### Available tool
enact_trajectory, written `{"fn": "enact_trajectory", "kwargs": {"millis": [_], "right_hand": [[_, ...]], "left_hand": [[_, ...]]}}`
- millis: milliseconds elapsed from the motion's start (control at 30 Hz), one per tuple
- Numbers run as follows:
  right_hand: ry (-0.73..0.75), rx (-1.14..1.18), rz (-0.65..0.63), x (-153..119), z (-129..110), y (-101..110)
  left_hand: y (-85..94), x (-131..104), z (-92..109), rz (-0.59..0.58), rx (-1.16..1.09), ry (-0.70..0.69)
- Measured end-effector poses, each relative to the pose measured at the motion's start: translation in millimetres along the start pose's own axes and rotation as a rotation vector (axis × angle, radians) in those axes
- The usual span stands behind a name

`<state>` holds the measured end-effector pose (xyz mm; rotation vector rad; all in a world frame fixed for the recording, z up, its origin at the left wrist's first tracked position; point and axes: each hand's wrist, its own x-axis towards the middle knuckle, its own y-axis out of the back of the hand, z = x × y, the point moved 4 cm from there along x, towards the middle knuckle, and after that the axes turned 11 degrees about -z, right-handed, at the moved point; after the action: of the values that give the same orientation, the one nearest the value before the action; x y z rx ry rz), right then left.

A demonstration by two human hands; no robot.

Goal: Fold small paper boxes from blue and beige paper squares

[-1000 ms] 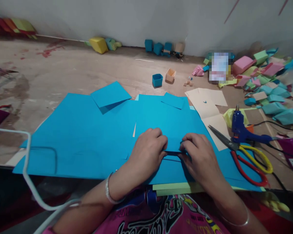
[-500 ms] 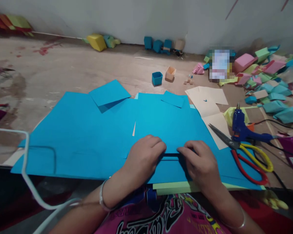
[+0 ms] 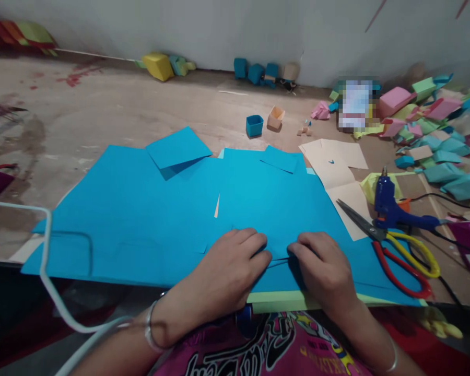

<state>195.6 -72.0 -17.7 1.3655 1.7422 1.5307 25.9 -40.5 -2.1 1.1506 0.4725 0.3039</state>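
My left hand (image 3: 235, 266) and my right hand (image 3: 324, 266) are closed on a narrow piece of blue paper (image 3: 280, 259), a short way apart near the table's front edge. Thumbs and fingertips press together at its two ends; part of the piece is hidden beneath the hands. Under them lie large blue paper sheets (image 3: 149, 209), with a pale green edge (image 3: 274, 300) showing at the front. Two smaller blue pieces rest on top: a folded one (image 3: 179, 149) at the left and a flat one (image 3: 279, 159) farther right.
Red-and-yellow-handled scissors (image 3: 376, 232) lie right of my right hand, beside a blue glue gun (image 3: 387, 201) with a cord. Cream paper (image 3: 329, 162), a blue paper box (image 3: 254, 126) and a cream box (image 3: 275, 118) sit beyond. Folded paper pieces (image 3: 438, 151) crowd the right. A white metal frame (image 3: 45, 261) stands left.
Both hands have moved slightly down toward the front edge. The blue piece between them shows as a thinner, slanting edge. The camera view has shifted a little; other things stay put.
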Motion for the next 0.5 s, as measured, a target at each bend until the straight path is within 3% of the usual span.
{"fn": "enact_trajectory", "kwargs": {"millis": [133, 300, 400, 500], "right_hand": [[0.043, 0.046, -0.076, -5.1, 5.6, 6.5], [0.123, -0.076, -0.236, -11.9, 9.7, 9.9], [0.185, -0.148, -0.181, -13.0, 6.5, 12.3], [0.214, -0.163, -0.069, -6.0, 4.4, 25.0]], "left_hand": [[1.7, 1.1, 1.5, -0.033, 0.010, 0.012], [-3.1, 6.7, 1.1, 0.067, 0.087, 0.014], [-1.6, 7.6, 0.1, 0.167, 0.137, -0.014], [13.9, 6.9, -5.7, 0.297, 0.122, -0.052]]}}
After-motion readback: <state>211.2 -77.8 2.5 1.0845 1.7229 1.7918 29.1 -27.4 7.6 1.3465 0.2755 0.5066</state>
